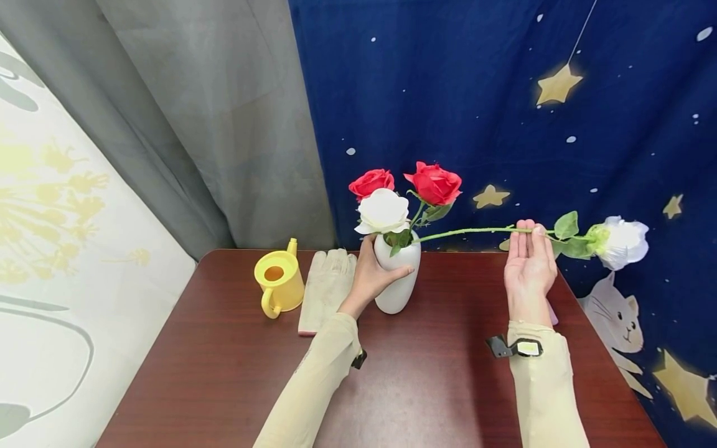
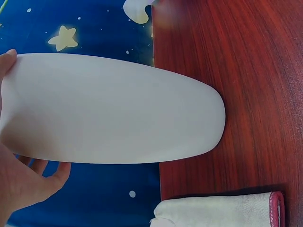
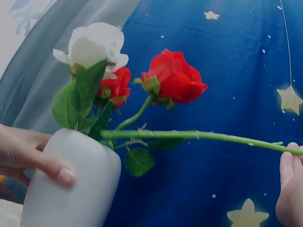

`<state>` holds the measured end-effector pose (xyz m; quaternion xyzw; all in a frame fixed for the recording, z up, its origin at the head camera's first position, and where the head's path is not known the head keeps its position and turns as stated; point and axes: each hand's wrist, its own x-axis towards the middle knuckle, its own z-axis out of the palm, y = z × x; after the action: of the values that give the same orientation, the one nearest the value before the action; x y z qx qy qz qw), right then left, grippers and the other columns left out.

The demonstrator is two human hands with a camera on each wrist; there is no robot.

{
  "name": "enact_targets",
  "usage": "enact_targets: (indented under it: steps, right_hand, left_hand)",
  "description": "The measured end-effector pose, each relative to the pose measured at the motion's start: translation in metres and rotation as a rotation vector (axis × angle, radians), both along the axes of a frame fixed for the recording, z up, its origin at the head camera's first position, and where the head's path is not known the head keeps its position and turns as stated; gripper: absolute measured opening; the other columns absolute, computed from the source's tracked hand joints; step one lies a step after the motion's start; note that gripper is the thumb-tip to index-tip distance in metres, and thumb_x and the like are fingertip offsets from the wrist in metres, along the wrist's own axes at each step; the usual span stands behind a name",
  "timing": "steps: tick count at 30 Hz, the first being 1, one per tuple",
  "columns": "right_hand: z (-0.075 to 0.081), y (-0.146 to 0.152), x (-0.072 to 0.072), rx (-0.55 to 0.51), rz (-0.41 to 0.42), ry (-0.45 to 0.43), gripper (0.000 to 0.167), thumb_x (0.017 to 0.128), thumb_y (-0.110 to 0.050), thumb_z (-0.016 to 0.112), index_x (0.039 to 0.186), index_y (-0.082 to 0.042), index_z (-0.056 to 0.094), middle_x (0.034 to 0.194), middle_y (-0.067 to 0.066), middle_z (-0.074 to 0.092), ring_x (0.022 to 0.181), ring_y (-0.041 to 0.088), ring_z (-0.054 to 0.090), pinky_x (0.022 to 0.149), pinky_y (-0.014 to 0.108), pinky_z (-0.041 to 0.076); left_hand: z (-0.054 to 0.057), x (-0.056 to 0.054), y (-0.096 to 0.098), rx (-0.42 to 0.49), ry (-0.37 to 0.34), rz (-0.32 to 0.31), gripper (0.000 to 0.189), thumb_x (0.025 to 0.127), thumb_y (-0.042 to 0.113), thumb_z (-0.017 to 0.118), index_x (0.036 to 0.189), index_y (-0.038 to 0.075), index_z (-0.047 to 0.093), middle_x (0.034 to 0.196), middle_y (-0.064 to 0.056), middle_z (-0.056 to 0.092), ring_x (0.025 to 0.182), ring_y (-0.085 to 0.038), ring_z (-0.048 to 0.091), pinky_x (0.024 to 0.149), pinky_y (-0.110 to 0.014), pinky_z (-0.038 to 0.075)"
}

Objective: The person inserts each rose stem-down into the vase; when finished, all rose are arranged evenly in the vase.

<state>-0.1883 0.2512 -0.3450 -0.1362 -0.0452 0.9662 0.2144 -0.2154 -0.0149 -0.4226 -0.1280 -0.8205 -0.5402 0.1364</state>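
Observation:
My left hand grips the white vase around its upper side, thumb across the front. Out of the vase's mouth rise two red roses and a white rose with green leaves. My right hand, palm up, pinches the long green stem of another white rose between thumb and fingers. This stem lies nearly level, its bloom pointing right and its cut end at the vase's mouth. Whether that end is inside the rim, I cannot tell.
A yellow watering can stands on the brown table, left of the vase. Beside it lies a pale work glove with a red hem. Part of a purple object shows behind my right wrist. Curtains hang behind the table.

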Motion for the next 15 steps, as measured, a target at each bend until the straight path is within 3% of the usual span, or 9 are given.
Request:
enact_targets:
  steps: [5, 15]
  right_hand:
    - [0.009, -0.008, -0.002, 0.025, -0.022, 0.01, 0.025, 0.083, 0.003, 0.065, 0.107, 0.0, 0.058, 0.1, 0.016, 0.066, 0.095, 0.028, 0.064, 0.083, 0.035, 0.049]
    - [0.018, -0.028, -0.001, 0.201, -0.083, 0.059, 0.02, 0.082, 0.003, 0.067, 0.101, 0.004, 0.063, 0.097, 0.019, 0.067, 0.09, 0.028, 0.066, 0.081, 0.038, 0.05]
  left_hand:
    - [0.001, 0.001, 0.0, 0.007, -0.008, 0.006, 0.09, 0.062, 0.035, 0.086, 0.131, 0.01, 0.034, 0.125, -0.002, 0.045, 0.11, -0.013, 0.048, 0.087, -0.035, 0.045]
    - [0.001, 0.001, 0.001, 0.014, 0.012, -0.012, 0.09, 0.063, 0.034, 0.086, 0.132, 0.01, 0.033, 0.126, -0.002, 0.045, 0.112, -0.013, 0.047, 0.088, -0.036, 0.044]
